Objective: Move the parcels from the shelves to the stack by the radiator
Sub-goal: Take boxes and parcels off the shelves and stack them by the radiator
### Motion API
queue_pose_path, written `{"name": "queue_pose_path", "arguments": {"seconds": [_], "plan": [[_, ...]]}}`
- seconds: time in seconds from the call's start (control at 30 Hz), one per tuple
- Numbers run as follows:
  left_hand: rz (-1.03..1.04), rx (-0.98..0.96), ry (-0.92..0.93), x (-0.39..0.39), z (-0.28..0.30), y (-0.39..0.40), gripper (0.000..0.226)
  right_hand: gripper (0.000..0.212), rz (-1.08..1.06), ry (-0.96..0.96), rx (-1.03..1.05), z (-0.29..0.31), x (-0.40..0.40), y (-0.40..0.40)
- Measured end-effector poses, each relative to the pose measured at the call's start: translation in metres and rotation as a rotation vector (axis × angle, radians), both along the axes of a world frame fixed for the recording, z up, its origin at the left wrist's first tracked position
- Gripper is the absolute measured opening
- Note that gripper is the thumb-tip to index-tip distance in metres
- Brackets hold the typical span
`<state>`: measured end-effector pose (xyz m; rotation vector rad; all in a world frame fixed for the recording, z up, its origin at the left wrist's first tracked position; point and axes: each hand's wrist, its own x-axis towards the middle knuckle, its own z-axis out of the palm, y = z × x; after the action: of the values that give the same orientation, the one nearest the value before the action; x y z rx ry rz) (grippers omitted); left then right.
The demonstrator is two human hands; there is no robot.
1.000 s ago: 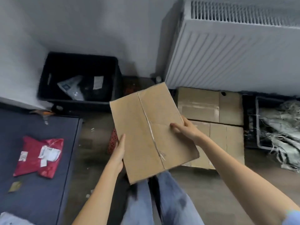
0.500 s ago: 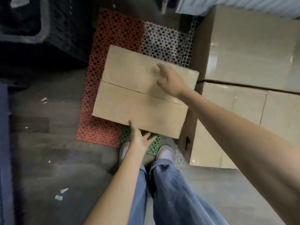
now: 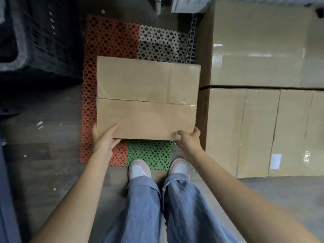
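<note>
Head view: both hands [image 3: 105,140] [image 3: 188,140] grip flat cardboard parcel [image 3: 147,97].

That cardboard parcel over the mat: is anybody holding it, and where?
Yes. Both hands hold the cardboard parcel by its near edge: left hand at the near-left corner, right hand at the near-right corner.

1. The box [image 3: 147,97] now sits square over the floor mat [image 3: 108,42], no longer tilted.
2. The right hand [image 3: 188,140] is off the top, gripping the near right corner.
3. The left hand [image 3: 103,139] grips the near left corner.
</note>
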<state>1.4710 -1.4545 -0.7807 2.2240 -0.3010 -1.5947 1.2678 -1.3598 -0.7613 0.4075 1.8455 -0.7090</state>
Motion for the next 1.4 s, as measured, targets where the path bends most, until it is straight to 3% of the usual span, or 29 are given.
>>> {"name": "queue_pose_path", "arguments": {"seconds": [0.1,0.3,0.43,0.57,0.63,0.73,0.9,1.1,1.23,1.4], "plan": [[-0.072,-0.067,0.035,-0.013,0.001,-0.019,0.059,0.07,0.097,0.105,-0.081,-0.007,-0.022,-0.021],[-0.26,-0.245,0.001,-0.075,-0.004,-0.078,0.077,0.069,0.181,0.195,-0.23,-0.017,-0.077,-0.088],[-0.362,-0.144,0.071,-0.095,0.01,-0.1,0.089,0.068,0.276,0.188,-0.279,-0.002,-0.078,-0.094],[-0.682,0.008,0.167,-0.076,0.064,-0.069,0.08,0.06,0.26,0.183,-0.225,0.048,-0.061,-0.073],[-0.774,0.064,0.155,-0.061,0.103,-0.052,0.074,0.055,0.329,0.182,-0.21,0.1,-0.053,-0.075],[-0.723,0.061,0.129,-0.039,0.191,-0.051,0.065,0.042,0.562,0.189,-0.211,0.217,-0.035,-0.1],[-0.668,-0.093,0.055,0.001,0.386,-0.074,0.056,0.035,0.86,0.246,-0.368,0.426,0.004,-0.155],[-0.836,-0.291,-0.188,0.074,0.586,-0.077,0.047,0.022,1.048,0.217,-0.67,0.621,0.103,-0.192],[-0.609,-0.437,-0.347,0.149,0.71,-0.017,0.041,0.034,1.337,0.056,-0.884,0.727,0.195,-0.158],[-0.292,-0.434,-0.547,0.251,0.826,0.142,0.034,0.036,1.665,-0.103,-1.132,0.839,0.304,-0.085]]}}
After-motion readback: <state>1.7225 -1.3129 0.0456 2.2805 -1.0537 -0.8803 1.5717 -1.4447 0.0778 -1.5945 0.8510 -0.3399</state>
